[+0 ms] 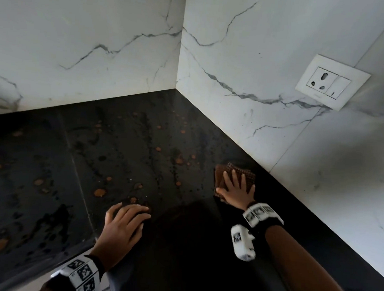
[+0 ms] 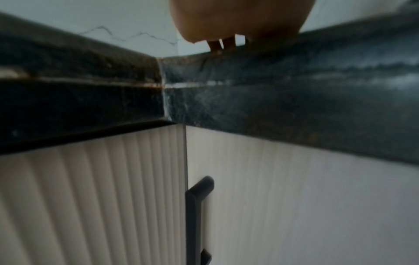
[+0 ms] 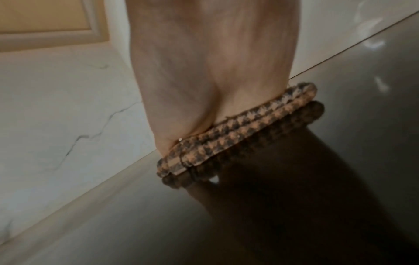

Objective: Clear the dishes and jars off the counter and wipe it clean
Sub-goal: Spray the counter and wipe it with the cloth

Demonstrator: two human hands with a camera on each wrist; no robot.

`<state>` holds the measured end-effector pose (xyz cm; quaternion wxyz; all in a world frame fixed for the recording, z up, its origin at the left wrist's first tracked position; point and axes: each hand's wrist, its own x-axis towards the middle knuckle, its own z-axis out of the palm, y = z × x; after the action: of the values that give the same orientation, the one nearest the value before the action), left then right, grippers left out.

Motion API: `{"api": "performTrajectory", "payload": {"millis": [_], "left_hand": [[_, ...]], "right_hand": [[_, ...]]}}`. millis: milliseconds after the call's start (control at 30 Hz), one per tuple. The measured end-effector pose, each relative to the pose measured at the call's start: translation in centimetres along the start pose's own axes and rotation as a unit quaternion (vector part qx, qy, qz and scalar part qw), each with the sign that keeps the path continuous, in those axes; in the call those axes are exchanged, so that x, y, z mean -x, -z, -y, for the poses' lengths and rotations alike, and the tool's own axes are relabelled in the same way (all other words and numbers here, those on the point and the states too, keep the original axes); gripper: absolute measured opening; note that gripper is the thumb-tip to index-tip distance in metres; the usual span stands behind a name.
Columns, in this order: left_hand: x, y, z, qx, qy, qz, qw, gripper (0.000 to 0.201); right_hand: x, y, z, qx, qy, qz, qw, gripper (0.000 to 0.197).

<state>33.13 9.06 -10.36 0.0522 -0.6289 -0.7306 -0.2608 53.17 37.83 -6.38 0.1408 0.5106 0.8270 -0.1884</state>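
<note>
From the head camera, a black stone counter filled an inside corner between two white marbled walls. No dishes or jars were in view on it. Its surface was streaked with wet trails and dotted with orange-brown spots, thickest toward the left and middle. The right hand lay flat, fingers spread and straight, pressing a folded brown checked cloth onto the counter just beside the right-hand wall. That grip was open, gripping nothing, only bearing down. The cloth's long axis ran roughly along the wall, and the fingers pointed toward the back corner. The unwiped spots lay to the left of the cloth, so the next stroke would likely sweep leftward or toward the corner. The left hand rested palm down near the counter's front edge, fingers loosely curved and holding nothing; it was nearer the spots but carried no cloth. A white wall socket sat on the right wall.

From the left wrist camera, the left hand's fingers touched the counter's top edge above pale ribbed cabinet doors with a dark handle.

From the right wrist camera, the heel of the right hand rested on the folded cloth, which lay flat on the glossy counter close to the wall.
</note>
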Motion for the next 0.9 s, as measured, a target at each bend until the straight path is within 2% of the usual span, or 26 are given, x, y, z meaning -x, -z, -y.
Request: {"api": "performTrajectory", "payload": {"millis": [33, 67, 133, 167, 233, 300, 333, 433, 533, 667, 900], "left_hand": [[-0.1, 0.1, 0.1, 0.001, 0.012, -0.006, 1.0, 0.044], [-0.3, 0.3, 0.3, 0.0, 0.025, -0.011, 1.0, 0.037], [-0.6, 1.1, 1.1, -0.005, 0.053, -0.012, 0.998, 0.029], [-0.7, 1.5, 1.7, -0.008, 0.069, -0.006, 0.998, 0.03], [-0.7, 2.9, 3.4, -0.013, 0.096, 0.002, 0.995, 0.032], [-0.4, 4.7, 5.3, -0.006, 0.125, 0.0, 0.992, 0.033], [-0.2, 5.5, 6.1, -0.001, 0.136, -0.005, 0.991, 0.034], [0.9, 7.7, 8.2, 0.011, 0.161, -0.005, 0.987, 0.039], [1.6, 8.8, 10.0, 0.034, 0.187, 0.021, 0.982, 0.036], [1.7, 9.5, 11.5, 0.05, 0.188, 0.055, 0.979, 0.033], [0.2, 9.5, 13.9, 0.06, 0.162, 0.117, 0.978, 0.048]], "right_hand": [[1.2, -0.8, -0.7, 0.028, 0.018, 0.005, 0.999, 0.073], [2.7, -1.6, -1.5, 0.059, 0.03, 0.005, 0.998, 0.084], [4.9, -2.6, -3.7, 0.106, 0.032, 0.011, 0.994, 0.119], [5.4, -2.8, -4.9, 0.108, 0.023, 0.016, 0.994, 0.124], [6.1, -2.3, -6.9, 0.066, -0.006, 0.018, 0.998, 0.105], [5.9, -1.9, -7.9, 0.014, -0.048, -0.004, 0.999, 0.079], [5.6, -1.8, -8.0, -0.005, -0.074, -0.018, 0.997, 0.072], [4.5, -1.2, -6.1, -0.056, -0.148, -0.051, 0.986, 0.065], [3.6, -0.6, -2.6, -0.083, -0.171, -0.038, 0.981, 0.067], [3.7, -1.9, 3.1, -0.061, -0.118, -0.012, 0.991, 0.068], [7.8, -6.0, 12.7, 0.02, 0.015, 0.051, 0.998, 0.071]]}}
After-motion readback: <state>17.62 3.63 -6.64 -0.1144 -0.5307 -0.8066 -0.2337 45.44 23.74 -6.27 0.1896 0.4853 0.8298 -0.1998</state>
